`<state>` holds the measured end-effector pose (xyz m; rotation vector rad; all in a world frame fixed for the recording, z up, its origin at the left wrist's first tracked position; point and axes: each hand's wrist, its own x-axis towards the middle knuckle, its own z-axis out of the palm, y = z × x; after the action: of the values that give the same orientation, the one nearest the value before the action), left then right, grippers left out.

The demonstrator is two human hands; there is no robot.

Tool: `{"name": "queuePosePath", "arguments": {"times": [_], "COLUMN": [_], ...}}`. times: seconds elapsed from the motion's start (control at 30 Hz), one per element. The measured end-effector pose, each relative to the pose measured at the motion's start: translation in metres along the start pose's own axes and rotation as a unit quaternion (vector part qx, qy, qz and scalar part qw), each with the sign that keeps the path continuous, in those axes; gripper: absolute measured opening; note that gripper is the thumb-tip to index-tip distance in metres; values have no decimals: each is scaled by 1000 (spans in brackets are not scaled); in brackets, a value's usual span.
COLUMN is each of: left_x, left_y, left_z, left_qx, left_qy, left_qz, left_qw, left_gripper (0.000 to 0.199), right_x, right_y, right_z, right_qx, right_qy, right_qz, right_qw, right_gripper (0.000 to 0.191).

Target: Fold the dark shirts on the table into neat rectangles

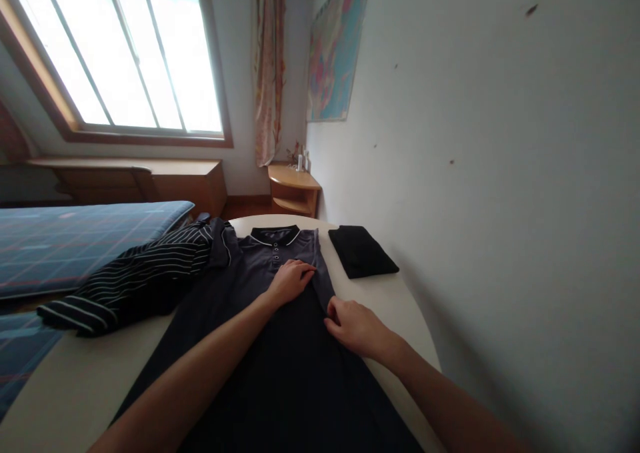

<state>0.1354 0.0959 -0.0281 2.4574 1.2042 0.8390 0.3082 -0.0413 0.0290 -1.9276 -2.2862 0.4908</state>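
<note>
A dark polo shirt point(300, 366) lies spread on a pale round table, its black collar point(275, 235) with a white trim line at the far end. My left hand point(291, 281) rests on the chest of the shirt, fingers and thumb drawn together on the cloth near the right shoulder. Closer to me, my right hand point(357, 325) pinches the shirt's right edge between thumb and fingers. The right side of the shirt looks turned inward there. Both hands touch the same garment.
A black and white striped garment point(145, 276) lies bunched at the left, overlapping the table's edge. A folded black garment point(363, 251) sits at the far right of the table point(410, 319). A bed with blue plaid cover point(90, 239) is at left; a wall point(500, 206) borders the right.
</note>
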Motion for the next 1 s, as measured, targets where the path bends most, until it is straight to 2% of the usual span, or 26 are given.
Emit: {"name": "queuePosePath", "arguments": {"times": [0.23,0.5,0.6,0.73,0.87,1.0], "left_x": [12,16,6,-10,-18,-18], "left_y": [2,-10,-18,-30,-39,-42], "left_z": [4,-28,-35,-36,-33,-34], "left_qx": [-21,-9,19,54,63,58], "left_qy": [16,26,26,17,12,18], "left_qz": [-80,-112,-108,-83,-58,-52], "left_qw": [996,993,994,995,996,997], "left_gripper": [25,25,25,27,27,27], "right_x": [-3,-6,-4,0,-1,-5], "right_y": [-6,-39,-51,-57,-57,-58], "right_z": [-3,-17,-9,13,27,26], "right_qx": [81,164,181,155,121,125], "right_qy": [-3,5,-16,-68,-89,-89], "right_qz": [-21,-103,-141,-175,-204,-212], "right_qw": [997,981,973,970,967,965], "right_gripper": [14,32,39,49,44,38]}}
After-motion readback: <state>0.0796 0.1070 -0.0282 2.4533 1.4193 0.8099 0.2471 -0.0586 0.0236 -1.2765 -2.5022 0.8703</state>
